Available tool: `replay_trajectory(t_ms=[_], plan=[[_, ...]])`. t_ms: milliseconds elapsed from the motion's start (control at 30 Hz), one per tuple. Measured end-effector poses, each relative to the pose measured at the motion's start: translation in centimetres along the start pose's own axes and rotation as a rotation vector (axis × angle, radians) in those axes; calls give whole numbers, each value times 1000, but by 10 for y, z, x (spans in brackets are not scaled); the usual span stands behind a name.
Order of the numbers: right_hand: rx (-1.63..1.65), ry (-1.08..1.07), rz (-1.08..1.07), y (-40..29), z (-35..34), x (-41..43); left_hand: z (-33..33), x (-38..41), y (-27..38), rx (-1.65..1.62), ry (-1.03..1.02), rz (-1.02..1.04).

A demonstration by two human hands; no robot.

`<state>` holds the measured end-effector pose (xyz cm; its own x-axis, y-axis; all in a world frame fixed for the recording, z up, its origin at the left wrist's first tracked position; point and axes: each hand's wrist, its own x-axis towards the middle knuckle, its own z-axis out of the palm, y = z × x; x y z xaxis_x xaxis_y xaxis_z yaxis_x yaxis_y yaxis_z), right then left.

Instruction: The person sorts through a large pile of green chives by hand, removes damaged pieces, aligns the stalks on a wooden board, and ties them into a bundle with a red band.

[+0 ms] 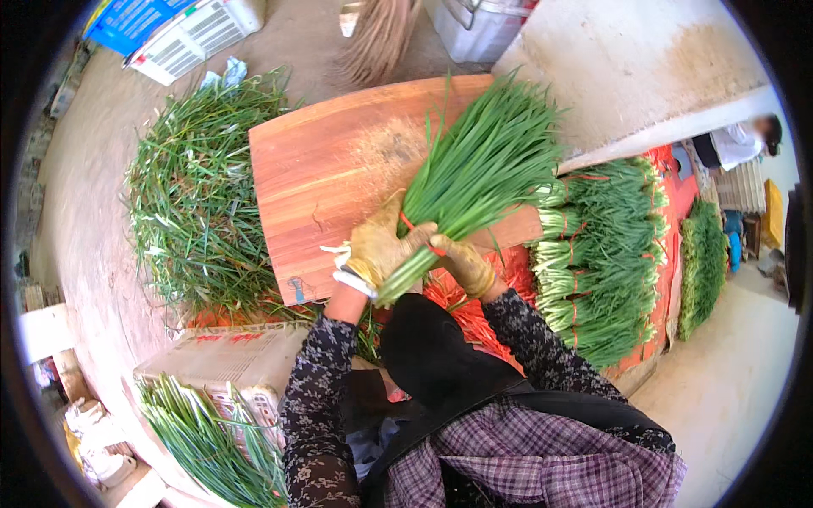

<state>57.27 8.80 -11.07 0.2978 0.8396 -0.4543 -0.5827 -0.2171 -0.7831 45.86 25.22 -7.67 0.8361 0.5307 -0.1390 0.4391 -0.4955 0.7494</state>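
A large bunch of green garlic chives (pixel 486 155) lies slantwise over a reddish wooden board (pixel 311 184), its leaves towards the top right and its pale stems towards me. A red band circles it near the stems. My left hand (pixel 381 244), in a yellowish glove, grips the bunch from the left beside the band. My right hand (pixel 467 267), gloved alike, has its thumb and fingers at the band on the right side of the stems. Red tie strips (pixel 460 311) lie in a heap below the board, partly hidden by my right arm.
Loose leaves and trimmings (pixel 197 203) are piled left of the board. Banded chive bunches (pixel 591 260) lie in rows at the right. A plastic crate (pixel 222 355) stands lower left beside more chives (pixel 203 438). A broom (pixel 381 44) is beyond the board; a person (pixel 737 145) is far right.
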Motion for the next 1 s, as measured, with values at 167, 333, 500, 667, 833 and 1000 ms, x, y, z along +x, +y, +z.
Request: replay_trajectory(t_ms=[167,333,500,667,833,1000], plan=[[-709,-179,-515,-25,-16,-13,-11,-25,25,-409,273,123],[-862,-120,-639,-110,28,-19,-57,-11,47,-427,385,357],[-1431,-346,-1008,-100,-24,37,-72,13,20,-490,237,312],[-902,-332,-414,-94,3,37,-92,3,18,-391,-190,-103],[-1713,-434,-815,-72,-33,63,-47,3,-5,-731,71,-19],[-1740,-299,-1009,-66,-21,53,-28,11,-16,-487,139,171]])
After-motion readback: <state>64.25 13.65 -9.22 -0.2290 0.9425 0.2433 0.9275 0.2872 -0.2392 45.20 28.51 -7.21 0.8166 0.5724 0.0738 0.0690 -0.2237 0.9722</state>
